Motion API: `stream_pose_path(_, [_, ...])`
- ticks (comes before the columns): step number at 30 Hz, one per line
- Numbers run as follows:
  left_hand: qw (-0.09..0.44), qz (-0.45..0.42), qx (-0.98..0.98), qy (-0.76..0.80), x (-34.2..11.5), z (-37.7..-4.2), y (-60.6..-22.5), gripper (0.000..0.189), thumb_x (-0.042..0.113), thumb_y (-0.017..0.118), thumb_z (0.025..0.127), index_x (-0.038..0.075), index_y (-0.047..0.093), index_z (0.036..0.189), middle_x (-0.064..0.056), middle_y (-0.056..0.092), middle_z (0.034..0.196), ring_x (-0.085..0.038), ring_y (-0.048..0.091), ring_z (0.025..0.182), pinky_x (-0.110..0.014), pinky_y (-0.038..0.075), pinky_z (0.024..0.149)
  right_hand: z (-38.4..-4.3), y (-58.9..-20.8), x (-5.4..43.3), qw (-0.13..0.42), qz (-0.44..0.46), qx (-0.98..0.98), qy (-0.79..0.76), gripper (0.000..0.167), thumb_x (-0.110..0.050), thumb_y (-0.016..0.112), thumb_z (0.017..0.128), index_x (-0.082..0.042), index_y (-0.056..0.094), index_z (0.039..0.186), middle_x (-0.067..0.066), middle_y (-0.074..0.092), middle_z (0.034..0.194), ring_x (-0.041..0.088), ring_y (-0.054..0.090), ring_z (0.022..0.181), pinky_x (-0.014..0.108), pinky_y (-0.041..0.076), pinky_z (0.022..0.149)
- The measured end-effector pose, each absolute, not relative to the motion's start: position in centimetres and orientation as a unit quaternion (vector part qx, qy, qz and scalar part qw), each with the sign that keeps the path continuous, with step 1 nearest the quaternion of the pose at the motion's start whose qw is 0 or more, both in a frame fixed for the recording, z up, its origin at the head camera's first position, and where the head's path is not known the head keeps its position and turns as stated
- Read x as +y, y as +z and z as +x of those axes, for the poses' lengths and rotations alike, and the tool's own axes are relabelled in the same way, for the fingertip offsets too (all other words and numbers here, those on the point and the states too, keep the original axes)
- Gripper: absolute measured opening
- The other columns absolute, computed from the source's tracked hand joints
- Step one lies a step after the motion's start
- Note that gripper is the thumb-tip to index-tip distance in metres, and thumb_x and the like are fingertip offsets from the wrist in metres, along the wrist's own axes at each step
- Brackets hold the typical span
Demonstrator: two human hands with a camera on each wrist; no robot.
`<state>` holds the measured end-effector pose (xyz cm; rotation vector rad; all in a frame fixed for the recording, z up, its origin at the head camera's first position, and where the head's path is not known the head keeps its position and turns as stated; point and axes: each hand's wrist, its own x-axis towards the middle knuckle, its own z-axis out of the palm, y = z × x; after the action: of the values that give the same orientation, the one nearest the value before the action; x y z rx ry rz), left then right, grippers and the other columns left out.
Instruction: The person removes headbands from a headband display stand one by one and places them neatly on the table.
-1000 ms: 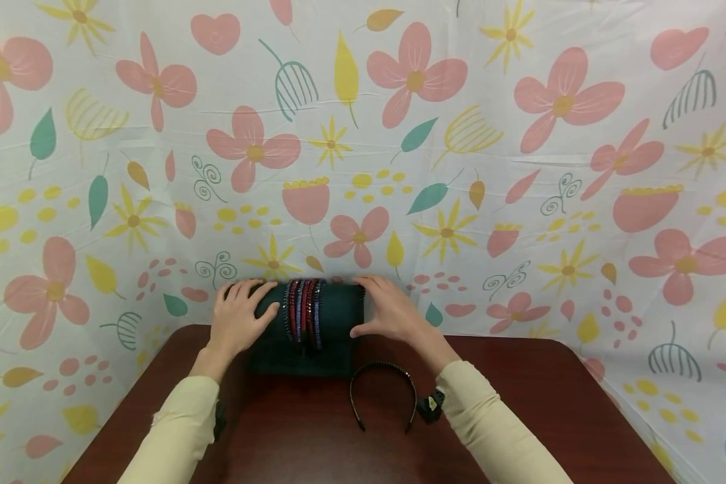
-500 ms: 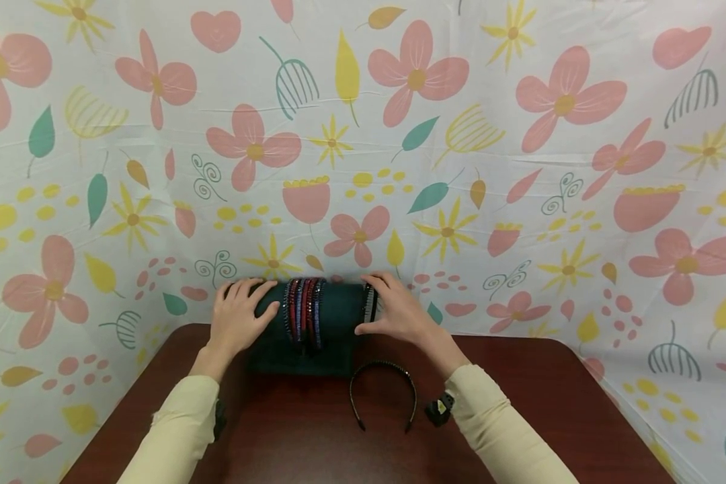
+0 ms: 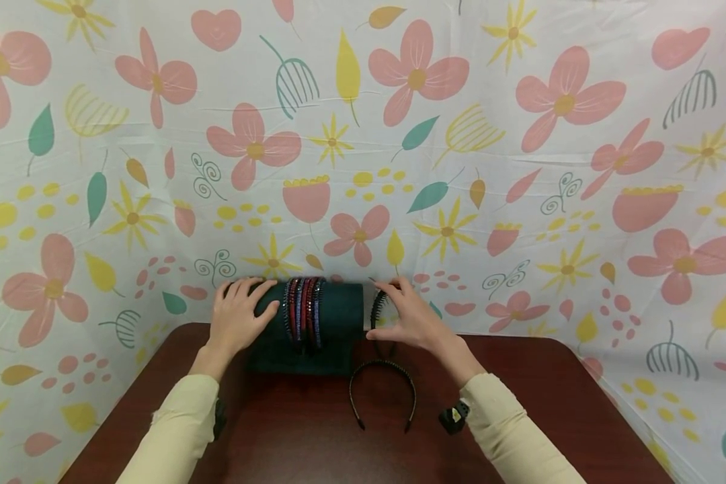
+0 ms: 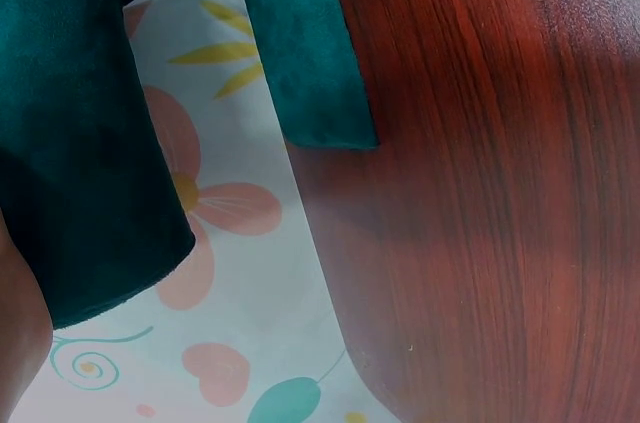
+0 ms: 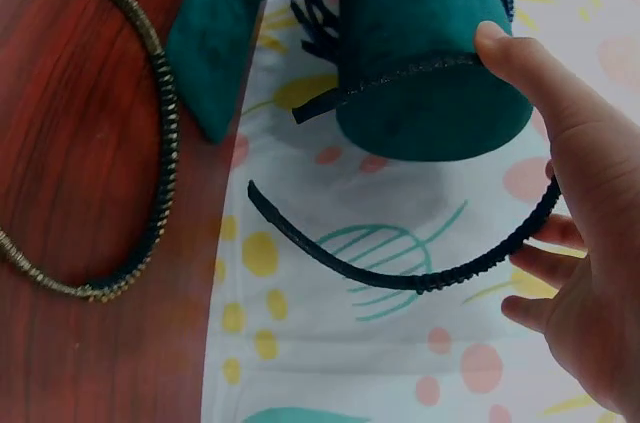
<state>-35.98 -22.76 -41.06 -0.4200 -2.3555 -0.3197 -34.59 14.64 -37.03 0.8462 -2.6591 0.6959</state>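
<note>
A dark green velvet headband stand [image 3: 343, 309], a padded roll on a flat base, stands at the back of the table. My left hand [image 3: 234, 316] grips its left end, fingers over the top and thumb in front. Several red, blue and dark beaded headbands [image 3: 303, 312] sit around the roll's middle. Just off the roll's right end, my right hand [image 3: 417, 321] pinches a black headband [image 5: 370, 278] between thumb and fingers. In the right wrist view its two tips point toward the table, and one leg overlaps the roll's end.
Another headband [image 5: 167, 133], dark with gold beads, lies on the reddish-brown wooden table [image 3: 302, 430] in front of the stand's right side. A flower-print cloth [image 3: 363, 168] hangs close behind the table's back edge.
My right hand has moved right, drawing the black headband off the roll's right end. My left hand and the stand stay in place.
</note>
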Motion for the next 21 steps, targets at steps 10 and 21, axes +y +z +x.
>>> stream_pose_path(10, [0.361,-0.164,-0.911,-0.117,-22.8,-36.1,-41.2,0.048,0.05,0.058,0.094,0.026,0.061,0.135,-0.01,0.059,0.134,-0.032,0.051,0.125,-0.058,0.029,0.112,-34.5,-38.8,17.2,0.131,0.28,-0.924,0.225,0.097,-0.054,0.081,0.075,-0.014,0.038,0.153,0.017,0.037,0.143,0.03,0.05,0.115,0.044,0.05,0.088])
stream_pose_path(21, [0.371,-0.168,-0.906,-0.118,-22.9,-36.2,-41.2,0.048,0.051,0.056,0.094,0.025,0.062,0.134,-0.011,0.06,0.134,-0.033,0.052,0.124,-0.058,0.03,0.11,-33.8,-40.8,19.1,0.124,0.246,-0.938,0.209,0.094,-0.055,0.079,0.076,-0.017,0.04,0.152,0.016,0.037,0.139,0.033,0.044,0.12,0.051,0.049,0.091])
